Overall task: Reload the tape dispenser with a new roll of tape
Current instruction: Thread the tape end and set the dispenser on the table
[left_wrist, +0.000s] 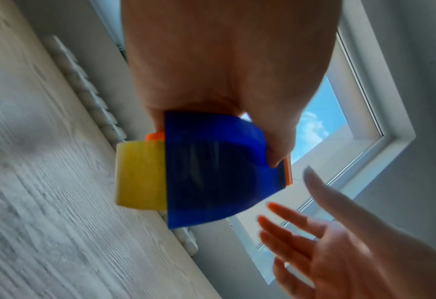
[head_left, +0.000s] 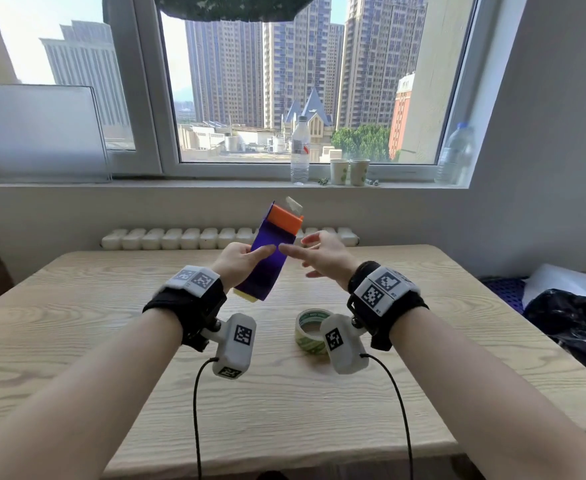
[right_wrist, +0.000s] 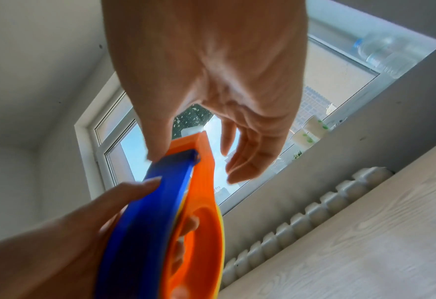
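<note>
Bare forearms fill the bottom of the head view, and up ahead the tape dispenser [head_left: 265, 256] is held in mid-air above the table [head_left: 111, 306], gripped by the left hand [head_left: 238, 263] with the thumb laid across its blue side and the fingers wrapped behind it. Its orange end is tipped up and away, toward the window, with a clear flap of tape standing off the top; a yellowish roll [left_wrist: 140, 175] is seen poking out of the lower end in the left wrist view. Just beside it, the right hand [head_left: 319, 258] is spread loose, fingers released and holding nothing, the forefinger stretched toward the blue side; whether it touches cannot be told. Down on the table, nearer the body and under the right wrist, a second roll of tape [head_left: 310, 332] is lying flat, partly hidden by the wrist camera. On the sill behind, a water bottle [head_left: 300, 150] and two paper cups [head_left: 348, 171] are lined up.
</note>
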A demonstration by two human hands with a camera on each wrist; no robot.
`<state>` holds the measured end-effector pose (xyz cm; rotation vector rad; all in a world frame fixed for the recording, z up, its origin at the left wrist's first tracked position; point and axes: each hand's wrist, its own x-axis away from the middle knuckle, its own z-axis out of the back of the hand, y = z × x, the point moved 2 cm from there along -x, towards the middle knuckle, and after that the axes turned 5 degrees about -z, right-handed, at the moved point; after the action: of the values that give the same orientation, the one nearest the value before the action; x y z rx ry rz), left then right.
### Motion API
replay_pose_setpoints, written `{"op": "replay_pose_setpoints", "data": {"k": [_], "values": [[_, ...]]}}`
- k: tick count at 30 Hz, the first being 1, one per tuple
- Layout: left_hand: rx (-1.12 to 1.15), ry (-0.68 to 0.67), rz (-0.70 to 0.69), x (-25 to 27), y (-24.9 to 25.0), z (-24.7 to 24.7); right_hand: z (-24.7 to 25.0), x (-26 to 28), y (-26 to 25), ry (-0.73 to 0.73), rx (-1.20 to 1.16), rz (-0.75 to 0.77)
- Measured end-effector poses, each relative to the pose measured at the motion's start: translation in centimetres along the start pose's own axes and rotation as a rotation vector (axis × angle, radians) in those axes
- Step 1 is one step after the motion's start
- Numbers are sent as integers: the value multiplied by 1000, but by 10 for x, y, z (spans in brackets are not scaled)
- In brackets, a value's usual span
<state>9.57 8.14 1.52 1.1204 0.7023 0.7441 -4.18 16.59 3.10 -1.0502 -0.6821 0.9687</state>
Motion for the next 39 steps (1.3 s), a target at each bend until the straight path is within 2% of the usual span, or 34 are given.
{"op": "replay_pose_setpoints", "data": {"k": [4, 11, 20, 25, 29, 33, 39], "values": [[-68, -58, 23, 1, -6, 8, 20, -5, -4, 130, -73, 85], [-104, -159, 74, 4, -10, 14, 29, -5, 2, -59, -310, 23], [-120, -229, 105, 14, -5, 8, 31, -7, 8, -54, -456, -8], [-203, -236, 109, 13, -7, 11, 35, -8, 8, -48, -474, -10], [-371, -217, 96, 8, -9, 22, 40, -9, 9, -14, -419, -28], [-504, -203, 82, 7, -6, 25, 42, -13, 16, 59, -357, 18], [-626, -127, 56, 0, -8, 23, 33, -13, 15, 69, -190, 131]]}}
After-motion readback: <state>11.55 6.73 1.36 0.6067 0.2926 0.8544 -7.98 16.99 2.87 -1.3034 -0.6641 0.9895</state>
